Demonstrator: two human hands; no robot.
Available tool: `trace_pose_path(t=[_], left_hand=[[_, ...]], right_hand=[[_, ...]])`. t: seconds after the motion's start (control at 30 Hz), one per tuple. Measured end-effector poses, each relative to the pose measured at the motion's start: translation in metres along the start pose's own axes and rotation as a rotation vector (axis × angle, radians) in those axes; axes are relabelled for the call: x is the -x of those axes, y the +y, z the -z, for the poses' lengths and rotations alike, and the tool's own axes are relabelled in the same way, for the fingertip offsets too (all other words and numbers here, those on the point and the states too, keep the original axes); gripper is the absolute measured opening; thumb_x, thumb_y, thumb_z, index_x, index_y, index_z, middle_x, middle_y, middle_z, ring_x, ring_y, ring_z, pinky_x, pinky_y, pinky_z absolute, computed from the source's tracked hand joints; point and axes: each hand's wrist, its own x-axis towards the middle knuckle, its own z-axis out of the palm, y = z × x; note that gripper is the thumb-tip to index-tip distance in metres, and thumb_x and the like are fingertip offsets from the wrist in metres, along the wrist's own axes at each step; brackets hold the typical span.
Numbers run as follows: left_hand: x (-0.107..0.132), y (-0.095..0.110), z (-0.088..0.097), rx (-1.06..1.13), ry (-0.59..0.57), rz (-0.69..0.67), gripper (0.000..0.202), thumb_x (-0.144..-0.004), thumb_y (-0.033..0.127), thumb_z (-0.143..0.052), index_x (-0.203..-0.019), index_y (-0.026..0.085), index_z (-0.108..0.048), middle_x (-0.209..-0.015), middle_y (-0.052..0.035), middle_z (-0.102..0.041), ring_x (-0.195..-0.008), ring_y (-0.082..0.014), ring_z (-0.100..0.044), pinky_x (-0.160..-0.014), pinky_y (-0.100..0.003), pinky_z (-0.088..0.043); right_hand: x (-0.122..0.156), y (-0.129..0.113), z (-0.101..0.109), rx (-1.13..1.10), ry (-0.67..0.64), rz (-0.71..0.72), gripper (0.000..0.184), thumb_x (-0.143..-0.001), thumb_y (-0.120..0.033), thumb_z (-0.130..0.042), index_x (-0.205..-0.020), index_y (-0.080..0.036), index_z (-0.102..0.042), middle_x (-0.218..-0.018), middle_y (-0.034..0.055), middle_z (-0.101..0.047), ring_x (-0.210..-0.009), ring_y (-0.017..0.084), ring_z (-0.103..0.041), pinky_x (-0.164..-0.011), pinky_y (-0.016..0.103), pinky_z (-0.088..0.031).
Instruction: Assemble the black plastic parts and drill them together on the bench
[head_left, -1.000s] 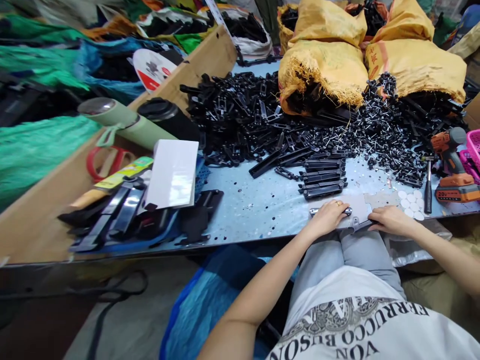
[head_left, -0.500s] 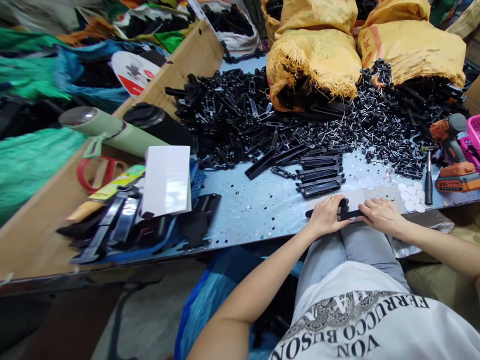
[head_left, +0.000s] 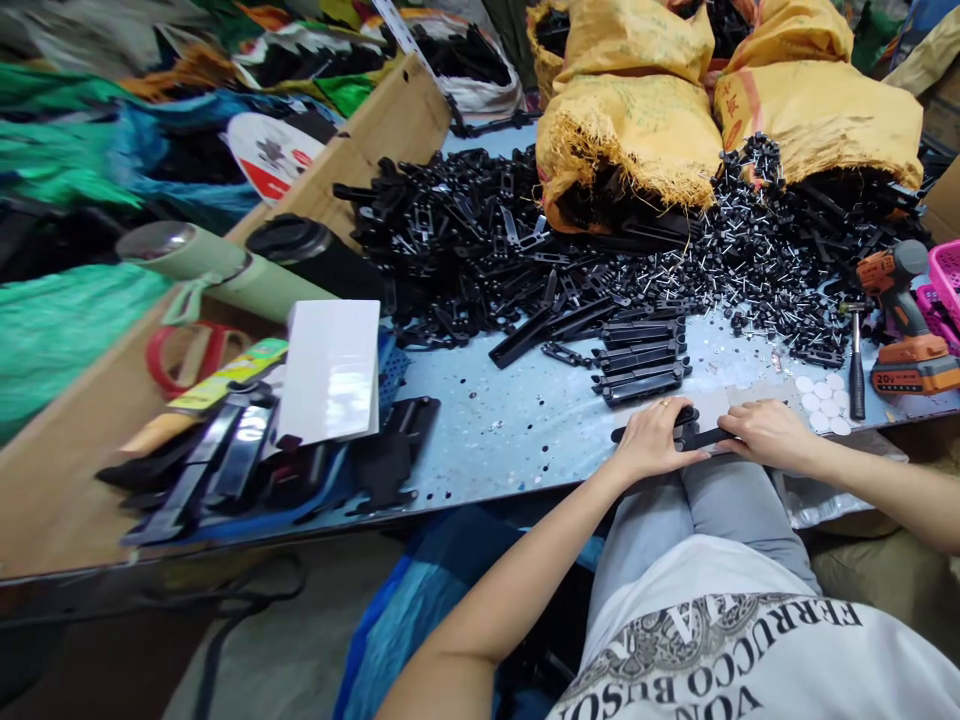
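At the table's front edge, my left hand (head_left: 655,437) is closed around a long black plastic part (head_left: 703,438). The part lies sideways, and its left tip pokes out beyond my fingers. My right hand (head_left: 765,432) pinches the right end of the same part, with fingers and thumb together. Just behind my left hand, several similar black bars (head_left: 643,358) lie stacked in a row. A cluster of white round discs (head_left: 823,402) rests right of my right hand. My palms hide much of the held part.
Behind the bars spreads a heap of black parts (head_left: 465,240), with a pile of screws (head_left: 750,250) beside it. Yellow sacks (head_left: 630,130) stand at the back. A hammer (head_left: 856,365) and a cordless drill (head_left: 909,320) lie right. A green flask (head_left: 217,270) and white box (head_left: 330,370) are left.
The view has shifted slightly, so the table appears a little lower. Both hands keep their hold on the black part, with the right fingers moved only slightly.
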Motion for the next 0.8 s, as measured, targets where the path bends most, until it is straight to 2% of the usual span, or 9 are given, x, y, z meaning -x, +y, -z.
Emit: trace_pose_path(t=[0.17,0.47,0.57,0.8], left_hand=[[0.000,0.001,-0.002,-0.010,0.027,-0.010,0.067,-0.063,0.060,-0.068,-0.113,0.020,-0.049,-0.108,-0.0089,-0.061,-0.103,-0.0285,-0.058,-0.085,-0.039,-0.047],[0.003,-0.006,-0.014,-0.052,0.231,-0.106,0.053,-0.072,0.054,-0.063,-0.107,0.017,-0.050,-0.098,-0.0088,-0.064,-0.093,-0.0248,-0.062,-0.078,-0.035,-0.050],[0.006,-0.007,-0.019,-0.055,0.262,-0.151,0.046,-0.076,0.055,-0.059,-0.103,0.017,-0.052,-0.095,-0.0083,-0.065,-0.089,-0.0229,-0.064,-0.075,-0.034,-0.051],[0.008,-0.004,-0.022,-0.085,0.309,-0.183,0.049,-0.077,0.060,-0.055,-0.098,0.016,-0.056,-0.089,-0.0087,-0.066,-0.085,-0.0220,-0.064,-0.073,-0.032,-0.051]], right_hand=[[-0.001,0.002,-0.001,0.002,-0.020,-0.005,0.035,-0.094,-0.045,-0.039,-0.094,-0.017,-0.059,-0.088,0.0083,-0.065,-0.075,0.019,-0.061,-0.059,0.027,-0.031],[0.004,-0.007,0.000,0.097,0.084,-0.042,0.032,-0.098,-0.036,-0.032,-0.099,-0.016,-0.057,-0.089,0.0094,-0.062,-0.081,0.020,-0.056,-0.064,0.029,-0.027],[0.005,-0.006,0.000,0.131,0.104,0.000,0.033,-0.098,-0.035,-0.031,-0.098,-0.015,-0.057,-0.087,0.0092,-0.061,-0.080,0.019,-0.055,-0.064,0.030,-0.025],[0.001,0.007,0.001,0.188,0.117,0.103,0.034,-0.098,-0.037,-0.030,-0.100,-0.016,-0.056,-0.086,0.0089,-0.060,-0.080,0.019,-0.054,-0.065,0.031,-0.025]])
